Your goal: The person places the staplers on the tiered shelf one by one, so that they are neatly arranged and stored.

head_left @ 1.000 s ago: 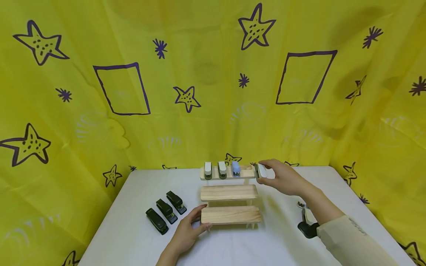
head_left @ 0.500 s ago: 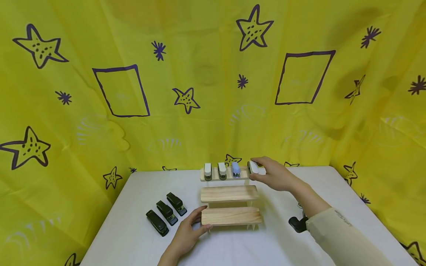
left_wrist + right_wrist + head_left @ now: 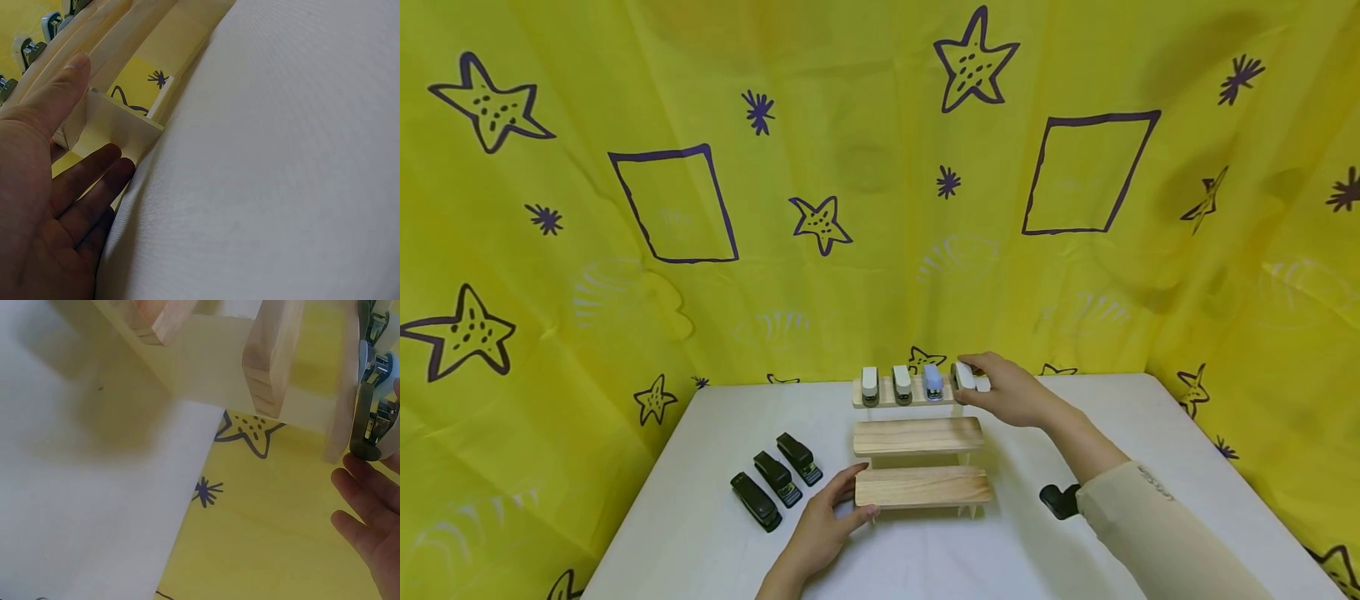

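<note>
My right hand (image 3: 1018, 392) holds a white-topped stapler (image 3: 964, 376) between thumb and fingers at the right end of the top shelf. In the right wrist view this stapler (image 3: 362, 431) lines up along the board, fingertips at its dark base. To its left on that shelf stand a light blue stapler (image 3: 933, 381) and two white ones, the nearer white stapler (image 3: 902, 383) and the end white stapler (image 3: 869, 384). My left hand (image 3: 822, 521) grips the left end of the three-tier wooden display stand (image 3: 922, 487) at its lowest shelf, thumb in front. The left wrist view shows several fingers beside the stand's side panel (image 3: 119, 119).
Three black staplers (image 3: 778, 477) lie in a slanted row on the white table (image 3: 700, 442) at the left. A black object (image 3: 1060, 502) is partly hidden by the right sleeve (image 3: 1150, 517). A yellow patterned curtain (image 3: 865, 292) encloses the back and sides.
My right hand has moved left with the white stapler, from just beyond the top shelf's right end onto it. The sleeve covers more of the things at the right. My left hand stays put.
</note>
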`<state>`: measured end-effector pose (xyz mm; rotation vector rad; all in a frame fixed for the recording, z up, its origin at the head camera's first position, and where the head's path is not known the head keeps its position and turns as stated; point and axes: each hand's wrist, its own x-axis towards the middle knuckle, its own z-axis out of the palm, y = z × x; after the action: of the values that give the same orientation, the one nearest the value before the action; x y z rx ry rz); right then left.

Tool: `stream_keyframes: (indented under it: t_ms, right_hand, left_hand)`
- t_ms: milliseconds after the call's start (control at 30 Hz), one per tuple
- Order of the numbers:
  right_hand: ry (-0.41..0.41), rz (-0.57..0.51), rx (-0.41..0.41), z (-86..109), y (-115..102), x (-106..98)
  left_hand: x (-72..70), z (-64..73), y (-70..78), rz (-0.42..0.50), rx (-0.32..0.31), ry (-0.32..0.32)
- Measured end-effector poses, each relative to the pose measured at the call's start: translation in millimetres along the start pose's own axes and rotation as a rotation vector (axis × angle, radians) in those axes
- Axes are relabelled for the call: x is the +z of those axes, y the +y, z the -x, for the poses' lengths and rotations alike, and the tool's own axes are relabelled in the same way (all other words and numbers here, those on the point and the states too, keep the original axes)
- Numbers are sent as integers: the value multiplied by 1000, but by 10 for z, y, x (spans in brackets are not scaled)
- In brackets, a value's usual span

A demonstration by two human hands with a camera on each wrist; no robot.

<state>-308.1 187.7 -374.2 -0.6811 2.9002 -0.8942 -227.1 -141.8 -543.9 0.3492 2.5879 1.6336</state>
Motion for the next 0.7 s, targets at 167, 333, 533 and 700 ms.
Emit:
stream_keyframes:
  t_ms: [167, 333, 533, 700]
  right_hand:
    - [-5, -3, -4, -24, 10, 19]
    - [-11, -5, 1, -50, 33, 41]
    - [-20, -15, 2, -69, 40, 52]
    - [-20, -20, 5, -68, 27, 48]
  left_hand:
    - [0, 5, -6, 0, 1, -2]
    - [0, 7, -4, -1, 1, -5]
    - [-1, 4, 4, 4, -5, -6]
    - [-7, -2, 5, 0, 0, -5]
